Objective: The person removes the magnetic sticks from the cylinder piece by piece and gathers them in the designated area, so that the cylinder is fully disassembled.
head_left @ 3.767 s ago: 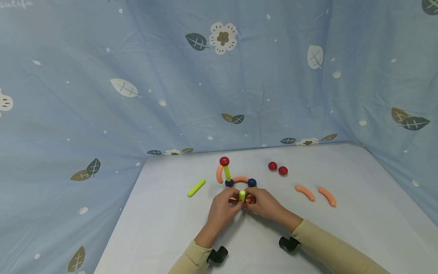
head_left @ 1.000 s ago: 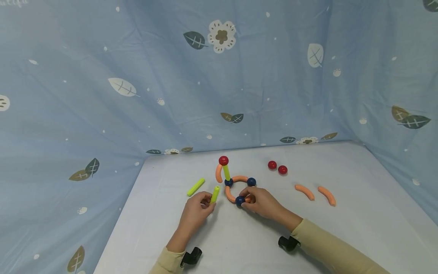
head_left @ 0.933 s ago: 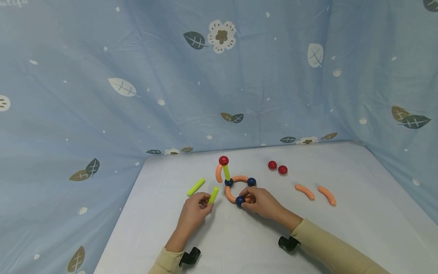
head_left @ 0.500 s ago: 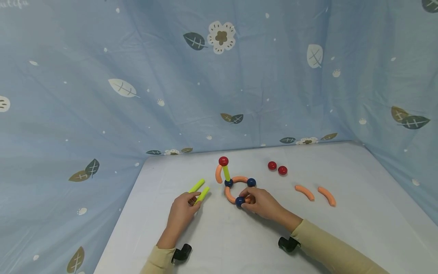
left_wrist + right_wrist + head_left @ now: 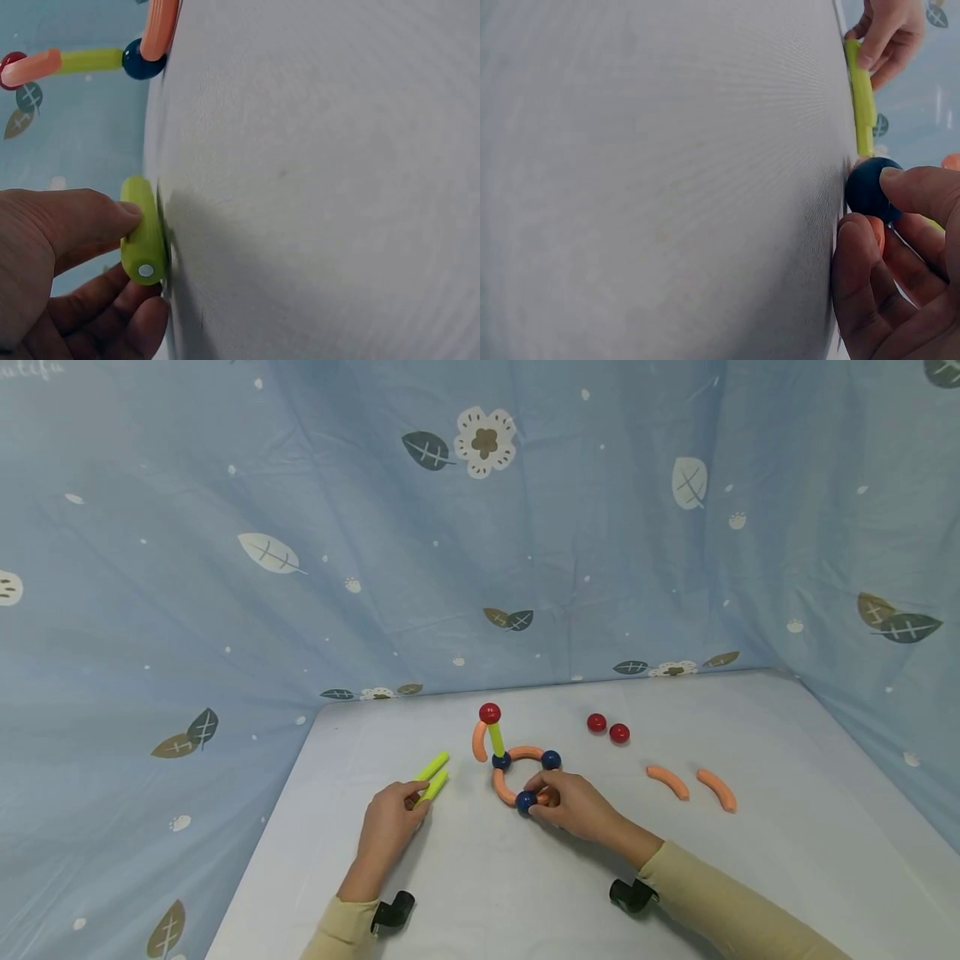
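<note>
Head view: the left hand [image 5: 390, 822] has a green stick [image 5: 432, 787] pinched between thumb and fingers, just beside a second green stick [image 5: 432, 766] on the white table [image 5: 495, 893]. The right hand [image 5: 573, 807] is gripping the front blue ball [image 5: 527, 802] of a ring thing. The ring has an orange side curve [image 5: 502, 787] running to the back-left blue ball [image 5: 501, 762], then an orange back curve [image 5: 525, 752] over to the back-right blue ball [image 5: 551, 760]. A green post [image 5: 496, 739] stands on the back-left one with a red ball [image 5: 490, 713] on top, and an orange hanging curve [image 5: 479, 742] dangles off that. Over to the right are two loose red balls [image 5: 619, 733] and two loose orange curves [image 5: 716, 790].

Left wrist view: thumb's on the side of the stick, fingers curled on the other side, pale dot on the near end. It's right by the tabletop, can't tell if it's touching.

Right wrist view: thumb pressed on the front blue ball, fingers curled in, bit of orange peeking out next to them.
</note>
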Demonstrator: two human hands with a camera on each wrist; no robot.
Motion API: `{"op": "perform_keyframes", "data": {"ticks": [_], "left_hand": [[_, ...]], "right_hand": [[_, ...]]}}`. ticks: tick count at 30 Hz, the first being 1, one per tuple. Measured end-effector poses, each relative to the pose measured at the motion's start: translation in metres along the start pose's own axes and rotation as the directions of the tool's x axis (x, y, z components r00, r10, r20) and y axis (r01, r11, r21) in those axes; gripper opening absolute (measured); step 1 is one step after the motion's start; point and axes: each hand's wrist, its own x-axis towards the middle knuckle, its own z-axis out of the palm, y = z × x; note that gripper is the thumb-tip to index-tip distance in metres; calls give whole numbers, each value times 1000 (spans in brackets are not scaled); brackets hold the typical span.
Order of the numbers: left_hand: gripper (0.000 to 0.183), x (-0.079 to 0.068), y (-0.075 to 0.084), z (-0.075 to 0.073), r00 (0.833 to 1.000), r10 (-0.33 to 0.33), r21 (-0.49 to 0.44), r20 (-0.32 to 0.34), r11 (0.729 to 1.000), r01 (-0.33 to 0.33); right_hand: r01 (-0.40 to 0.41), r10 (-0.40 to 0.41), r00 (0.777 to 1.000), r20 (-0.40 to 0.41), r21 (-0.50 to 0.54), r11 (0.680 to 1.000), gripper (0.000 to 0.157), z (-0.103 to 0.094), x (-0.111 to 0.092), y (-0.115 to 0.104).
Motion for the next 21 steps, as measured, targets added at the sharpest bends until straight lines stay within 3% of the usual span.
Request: {"op": "perform_keyframes", "data": {"ticks": [21], "left_hand": [[30,-2,3,-1,999,-45,-11,9,999,45]], "right_hand": [[22,-22,1000,-14,9,1000,28,1,-1,3]]}}
